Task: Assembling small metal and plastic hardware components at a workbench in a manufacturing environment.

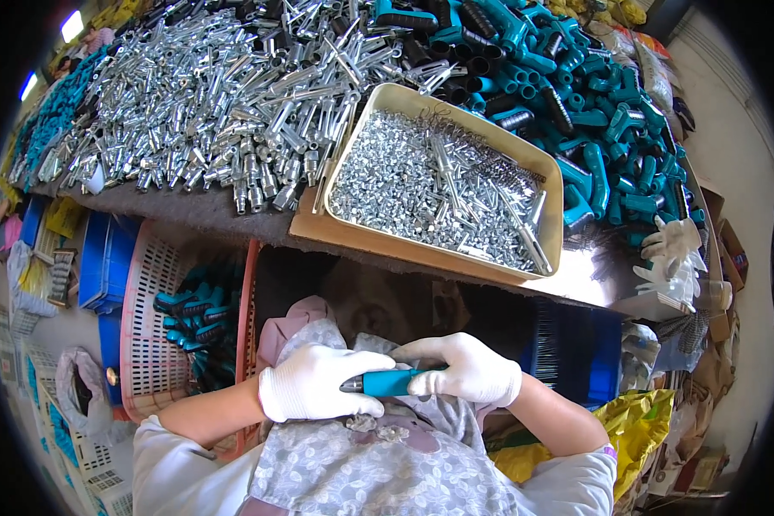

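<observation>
Close in front of my body, both hands are closed on a teal plastic tool handle (387, 383) with a short dark metal end at its left. My white-gloved left hand (311, 382) grips that metal end between thumb and fingers. From the other side, my right hand (471, 370), gloved too, wraps the handle's right end and covers part of its shape. Beyond them on the bench, a cream tray (555, 225) holds many small shiny metal parts, dark springs and a few metal rods.
Loose metal shafts (198, 103) are heaped at the bench's left, teal and black pistol-shaped handles (611, 129) at its right. Below stand a pink perforated basket (150, 318) with more handles and a blue bin (606, 361). White gloves (666, 249) lie by the right edge.
</observation>
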Demonstrator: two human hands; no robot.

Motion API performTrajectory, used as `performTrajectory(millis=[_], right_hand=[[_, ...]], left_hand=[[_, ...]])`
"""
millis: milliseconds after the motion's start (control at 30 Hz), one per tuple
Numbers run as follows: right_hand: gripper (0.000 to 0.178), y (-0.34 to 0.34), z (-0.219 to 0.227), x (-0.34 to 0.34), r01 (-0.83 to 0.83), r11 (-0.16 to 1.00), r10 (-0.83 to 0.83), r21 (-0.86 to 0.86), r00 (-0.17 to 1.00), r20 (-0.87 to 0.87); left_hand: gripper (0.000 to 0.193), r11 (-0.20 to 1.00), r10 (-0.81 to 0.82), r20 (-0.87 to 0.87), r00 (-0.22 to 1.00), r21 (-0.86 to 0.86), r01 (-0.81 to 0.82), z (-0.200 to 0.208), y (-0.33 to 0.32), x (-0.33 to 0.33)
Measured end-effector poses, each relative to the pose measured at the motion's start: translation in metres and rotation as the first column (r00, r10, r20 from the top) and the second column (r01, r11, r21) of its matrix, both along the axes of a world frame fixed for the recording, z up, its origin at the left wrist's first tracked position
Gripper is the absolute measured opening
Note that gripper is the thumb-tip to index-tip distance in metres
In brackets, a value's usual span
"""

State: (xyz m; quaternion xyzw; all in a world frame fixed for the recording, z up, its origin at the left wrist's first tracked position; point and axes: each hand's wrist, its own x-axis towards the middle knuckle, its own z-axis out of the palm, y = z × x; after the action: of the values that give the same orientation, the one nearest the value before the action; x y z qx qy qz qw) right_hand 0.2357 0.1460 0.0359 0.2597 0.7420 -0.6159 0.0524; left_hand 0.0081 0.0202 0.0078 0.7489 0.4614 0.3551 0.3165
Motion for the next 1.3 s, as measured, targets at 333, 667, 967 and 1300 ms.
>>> performTrajectory(millis=[333,667,967,1300], right_hand=[[0.065,-0.006,0.002,-0.018,0.026,0.984,-0.022,-0.178,1.000,0.020],[0.013,0.088,0.041,-0.026,0.343,0.268,-0.263,0.900,0.925,-0.275],[0.013,0.105,0.036,-0.026,0.177,0.235,-0.232,0.956,0.965,-0.121],[0.009,0.012,0.027,-0.028,-0.049,0.740,0.159,0.671,0.982,-0.105]], left_hand=[[0.059,0.998,-0.049,-0.094,0.994,-0.038,0.046,-0.008,0.005,0.014],[0.048,0.987,0.116,-0.128,0.985,0.127,-0.099,-0.001,0.012,0.008],[0.048,0.986,0.154,-0.125,0.980,0.087,-0.144,0.000,0.002,0.000],[0.040,0.991,0.132,-0.318,0.939,0.016,-0.134,-0.013,0.009,-0.003]])
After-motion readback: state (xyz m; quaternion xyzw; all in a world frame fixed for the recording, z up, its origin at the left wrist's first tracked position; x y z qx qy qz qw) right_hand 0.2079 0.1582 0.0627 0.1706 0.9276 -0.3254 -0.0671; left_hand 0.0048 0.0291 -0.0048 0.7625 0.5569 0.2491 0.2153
